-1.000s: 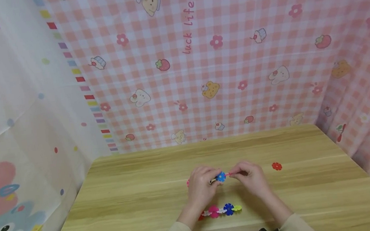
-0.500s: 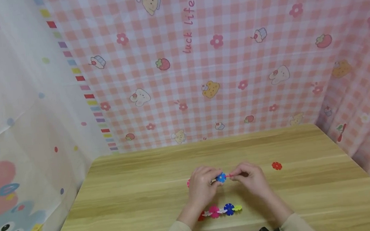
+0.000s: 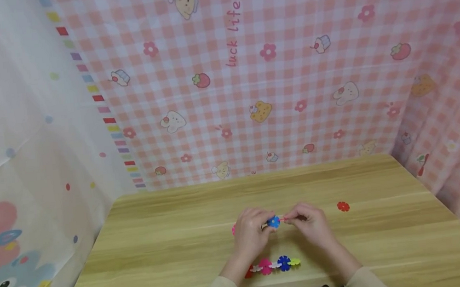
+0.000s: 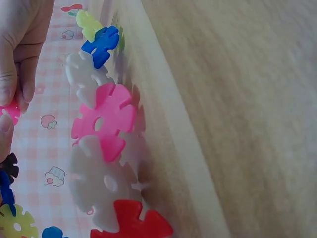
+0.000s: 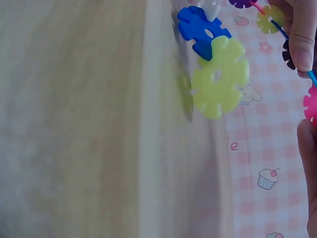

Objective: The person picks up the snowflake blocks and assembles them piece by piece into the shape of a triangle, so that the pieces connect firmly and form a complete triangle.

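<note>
My left hand (image 3: 250,234) grips a chain of notched plastic flower discs, its thumb and forefinger at a light blue disc (image 3: 273,222). Black (image 4: 11,166) and yellow (image 5: 270,20) discs of that chain show in the wrist views, and a pink one pokes out left of the hand. My right hand (image 3: 311,221) pinches a pink disc (image 5: 310,104), seen edge-on in the head view and meeting the light blue disc's right rim. Palm and fingers hide part of the held chain.
A second chain lies on the wooden table (image 3: 173,241) nearer the body, with red, white, pink (image 3: 265,266), dark blue (image 3: 284,263) and yellow-green (image 3: 294,261) discs. One loose red disc (image 3: 343,206) lies right of the hands. Patterned cloth hangs behind the table and at both sides.
Both hands keep their grips, with the pink disc staying against the light blue one. The right hand has shifted very slightly left; the table chain and loose red disc rest where they were.
</note>
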